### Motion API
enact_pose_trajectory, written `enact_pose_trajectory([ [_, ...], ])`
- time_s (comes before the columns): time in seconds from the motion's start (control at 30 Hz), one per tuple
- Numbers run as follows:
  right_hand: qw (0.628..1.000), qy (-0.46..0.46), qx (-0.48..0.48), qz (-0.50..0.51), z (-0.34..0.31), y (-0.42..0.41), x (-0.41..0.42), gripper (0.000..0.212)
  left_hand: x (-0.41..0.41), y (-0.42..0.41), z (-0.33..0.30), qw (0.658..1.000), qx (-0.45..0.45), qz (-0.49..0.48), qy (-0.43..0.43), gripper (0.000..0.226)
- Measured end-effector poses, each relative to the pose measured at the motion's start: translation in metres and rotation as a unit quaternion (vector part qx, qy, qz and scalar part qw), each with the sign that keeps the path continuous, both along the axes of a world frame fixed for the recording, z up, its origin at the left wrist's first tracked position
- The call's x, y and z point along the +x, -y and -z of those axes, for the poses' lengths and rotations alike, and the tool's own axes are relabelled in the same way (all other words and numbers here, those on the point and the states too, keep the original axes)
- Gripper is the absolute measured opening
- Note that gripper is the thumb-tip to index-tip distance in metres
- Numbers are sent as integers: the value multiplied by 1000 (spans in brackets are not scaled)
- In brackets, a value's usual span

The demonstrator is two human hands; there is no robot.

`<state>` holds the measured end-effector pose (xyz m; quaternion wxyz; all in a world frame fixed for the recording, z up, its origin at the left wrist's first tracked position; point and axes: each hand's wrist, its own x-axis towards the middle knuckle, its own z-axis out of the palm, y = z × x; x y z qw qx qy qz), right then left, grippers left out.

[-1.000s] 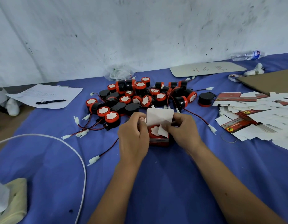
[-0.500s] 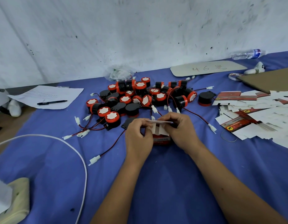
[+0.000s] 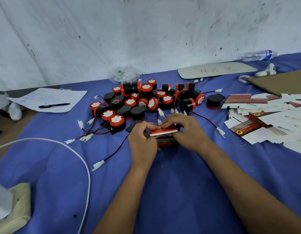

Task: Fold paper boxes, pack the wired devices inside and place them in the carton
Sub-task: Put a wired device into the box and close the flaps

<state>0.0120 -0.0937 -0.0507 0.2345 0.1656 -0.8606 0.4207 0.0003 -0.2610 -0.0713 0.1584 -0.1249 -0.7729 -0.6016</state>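
A small red paper box (image 3: 165, 138) stands on the blue cloth in the middle of the table, its red lid flap folded down almost flat. My left hand (image 3: 143, 141) grips the box's left side and pinches the flap's left edge. My right hand (image 3: 187, 130) curls over the right side, fingertips on the flap. What is inside the box is hidden. Behind it lies a heap of black and red wired devices (image 3: 143, 102) with white plugs. Flat unfolded boxes (image 3: 264, 119) are piled at the right. A brown carton flap (image 3: 281, 83) shows at the far right.
A sheet of paper (image 3: 48, 98) with a pen (image 3: 53, 105) lies at the left. A white cable (image 3: 79, 159) curves across the near left beside a cream pouch (image 3: 16, 208). A cardboard sign (image 3: 217, 70), a water bottle (image 3: 259, 55) and a tape roll (image 3: 244, 78) sit along the back.
The white lid flap stood upright over the open box with a device visible inside; both hands have folded it forward and down, so its red outer face now shows on top.
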Motion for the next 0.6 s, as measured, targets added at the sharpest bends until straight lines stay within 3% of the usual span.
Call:
enact_pose_trajectory([
  [0.13, 997, 51, 44, -26, 4, -9, 11, 25, -3, 7, -7, 996, 12, 58, 65, 39],
  [0.23, 996, 77, 44, -29, 5, -12, 14, 44, -8, 15, -11, 988, 28, 101, 112, 35],
  [0.4, 998, 40, 48, -13, 10, -10, 11, 29, -4, 18, -8, 987, -102, 125, 25, 19],
  [0.6, 998, 40, 37, -17, 14, -12, 10, 37, -14, 27, -5, 975, -126, 172, 69, 30],
])
